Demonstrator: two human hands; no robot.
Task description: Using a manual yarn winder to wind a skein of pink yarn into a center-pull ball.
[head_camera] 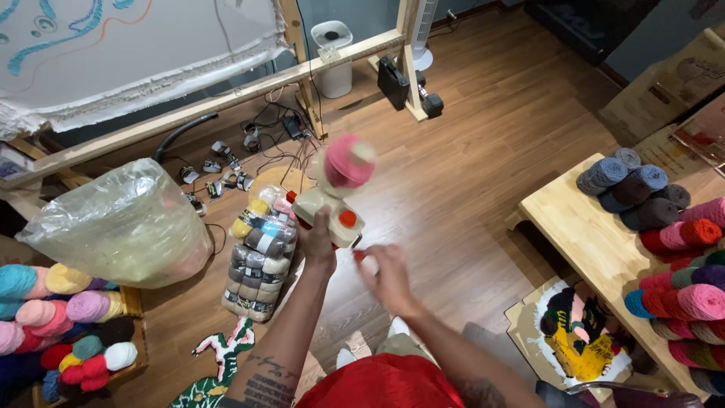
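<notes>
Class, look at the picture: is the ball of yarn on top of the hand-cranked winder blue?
No: the ball of yarn spinning on the cream winder, which the left hand steadies, is pink.

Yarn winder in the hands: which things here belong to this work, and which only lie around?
In use:
- yarn winder, held by the left hand
- pink yarn ball on it
- right hand, blurred, beside the winder

Lying about:
- bagged skeins
- clear plastic bag
- yarn on the bench
- wooden frame
</notes>
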